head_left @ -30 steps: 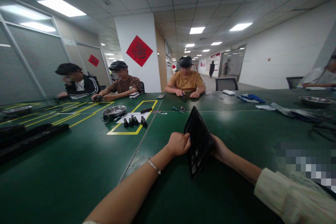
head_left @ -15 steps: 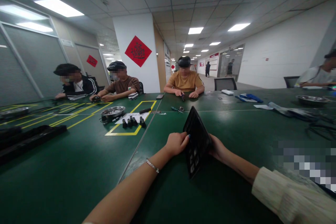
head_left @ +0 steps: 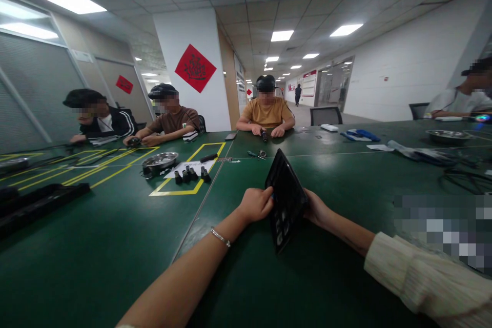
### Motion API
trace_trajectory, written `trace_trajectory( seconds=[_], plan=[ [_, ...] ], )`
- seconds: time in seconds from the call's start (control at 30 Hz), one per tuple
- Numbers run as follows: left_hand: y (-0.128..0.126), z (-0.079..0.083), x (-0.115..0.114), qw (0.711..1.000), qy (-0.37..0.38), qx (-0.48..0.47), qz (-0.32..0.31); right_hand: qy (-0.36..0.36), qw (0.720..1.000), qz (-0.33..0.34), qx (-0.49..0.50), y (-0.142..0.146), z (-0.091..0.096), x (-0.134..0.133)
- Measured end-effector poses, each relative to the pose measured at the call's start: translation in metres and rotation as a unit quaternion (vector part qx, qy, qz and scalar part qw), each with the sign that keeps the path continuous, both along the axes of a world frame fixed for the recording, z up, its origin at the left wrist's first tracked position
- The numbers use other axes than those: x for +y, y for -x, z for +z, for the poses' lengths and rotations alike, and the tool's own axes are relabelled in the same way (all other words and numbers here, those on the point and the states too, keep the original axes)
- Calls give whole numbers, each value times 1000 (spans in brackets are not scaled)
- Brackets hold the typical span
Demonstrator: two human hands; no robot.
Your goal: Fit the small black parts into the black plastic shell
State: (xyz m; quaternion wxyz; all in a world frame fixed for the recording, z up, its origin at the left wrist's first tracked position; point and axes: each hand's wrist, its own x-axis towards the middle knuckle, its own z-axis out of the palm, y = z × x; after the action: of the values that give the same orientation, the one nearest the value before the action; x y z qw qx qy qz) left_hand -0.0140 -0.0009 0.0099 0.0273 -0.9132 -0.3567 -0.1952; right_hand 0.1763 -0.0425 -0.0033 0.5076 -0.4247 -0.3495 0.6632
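Tilted up above the green table (head_left: 246, 271) is a tablet (head_left: 286, 200), its dark glossy face turned partly toward me, with a few small pale shapes low on it. My left hand (head_left: 257, 204) grips its left edge, the thumb pressed on the face and the other fingers behind. At its right edge my right hand (head_left: 318, 210) is closed around the side; those fingertips are hidden behind the tablet. A silver bracelet circles my left wrist.
Left of centre, several black cylindrical parts (head_left: 191, 174) stand by a metal bowl (head_left: 160, 160) and a yellow taped outline. A small tool (head_left: 257, 154) lies beyond the tablet. People sit across the table; a black tray (head_left: 42, 205) is at far left, a blue cloth item (head_left: 360, 136) at right.
My view has shifted slightly, so the scene sits a little left and higher. Both hands keep their hold on the tablet, with its tilt nearly the same.
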Motion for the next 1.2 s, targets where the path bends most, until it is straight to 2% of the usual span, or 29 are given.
trace_trajectory(
  seconds=[0.23, 0.4, 0.57, 0.83, 1.03, 1.2],
  plan=[
    [-1, -1, 2, 999, 39, -30, 2, 4, 1000, -1, -5, -2, -6, 4],
    [0, -2, 4, 999, -30, 28, -13, 0, 1000, -3, 8, -3, -9, 6],
    [1, -4, 5, 994, -90, 58, 13, -16, 1000, 2, 20, -2, -9, 6],
    [4, -3, 4, 993, -107, 52, -13, -43, 999, -2, 18, -2, -3, -2],
    [3, -2, 5, 991, -121, 47, -13, -4, 1000, 3, -6, -2, -5, 0],
    [4, -1, 4, 991, -125, 38, -26, 1, 999, 14, -50, 1, -2, -2]
  ],
)
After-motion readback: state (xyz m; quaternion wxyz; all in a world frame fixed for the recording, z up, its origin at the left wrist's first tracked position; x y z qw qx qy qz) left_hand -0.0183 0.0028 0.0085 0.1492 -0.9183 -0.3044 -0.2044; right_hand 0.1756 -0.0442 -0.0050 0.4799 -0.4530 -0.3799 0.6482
